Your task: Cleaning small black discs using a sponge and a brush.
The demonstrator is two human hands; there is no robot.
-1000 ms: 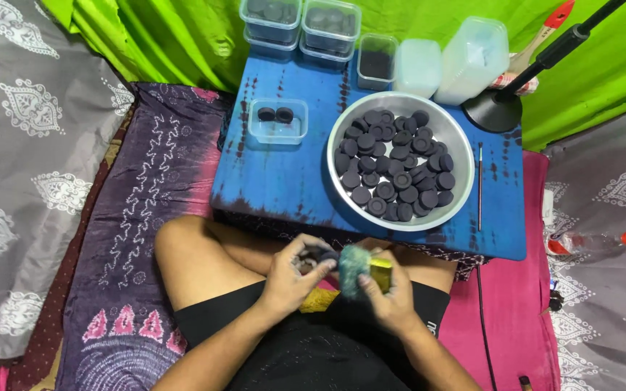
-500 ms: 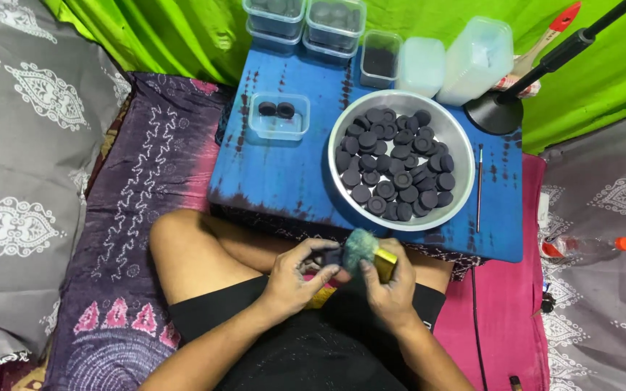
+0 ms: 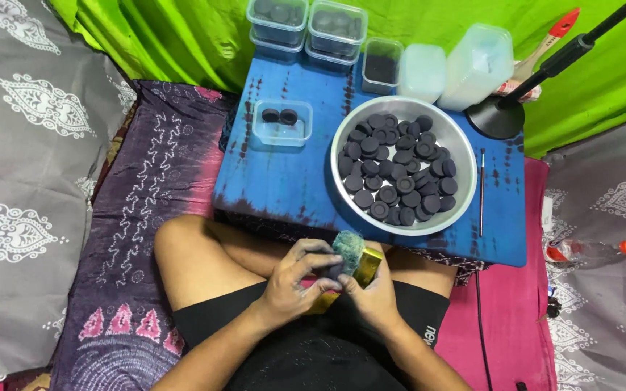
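Scrubbing step: left hand (image 3: 293, 279) pinches dark disc (image 3: 333, 271) over lap, right hand (image 3: 371, 289) closed on green scouring pad (image 3: 348, 245). Next needs firm rubbing, then clear tub (image 3: 281, 123).

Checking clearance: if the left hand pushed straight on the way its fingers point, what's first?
Probably the green scrub pad and gold block, then the right hand behind them; depth is unclear.

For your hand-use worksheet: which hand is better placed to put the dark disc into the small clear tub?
Probably the left hand: it pinches the dark disc and lies nearer the small clear tub. The right hand holds the green scrubber.
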